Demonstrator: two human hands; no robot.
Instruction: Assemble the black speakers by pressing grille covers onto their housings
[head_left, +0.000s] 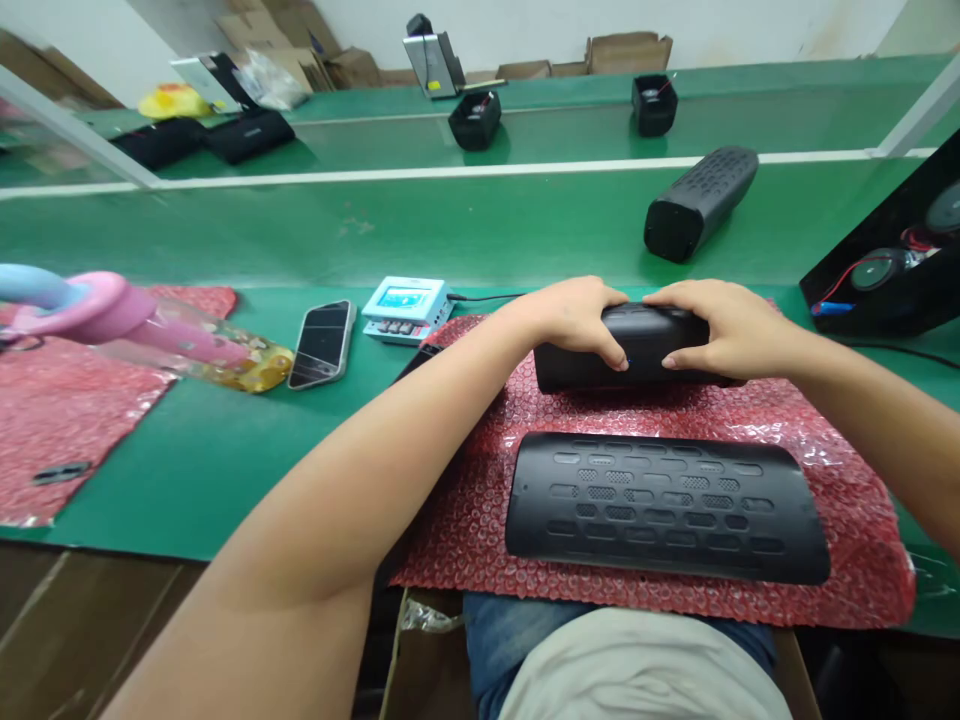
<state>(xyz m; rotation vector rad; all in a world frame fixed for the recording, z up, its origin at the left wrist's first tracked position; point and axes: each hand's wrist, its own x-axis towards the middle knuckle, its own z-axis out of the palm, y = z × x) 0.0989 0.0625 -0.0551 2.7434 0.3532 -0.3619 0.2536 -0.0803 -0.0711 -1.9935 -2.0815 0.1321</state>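
Note:
Both of my hands rest on a black speaker body (645,335) lying on red bubble wrap (480,520). My left hand (581,318) curls over its left end, fingers wrapped down the front. My right hand (720,325) grips its right part the same way. In front of it, closer to me, a black perforated speaker grille cover (667,505) lies flat on the bubble wrap, untouched.
An assembled black speaker (697,200) lies on the green belt beyond. A small blue-screened meter (406,308), a phone (322,342) and a pink bottle (150,325) sit to the left. An open black speaker box (892,270) stands at right. More black parts (475,120) line the far belt.

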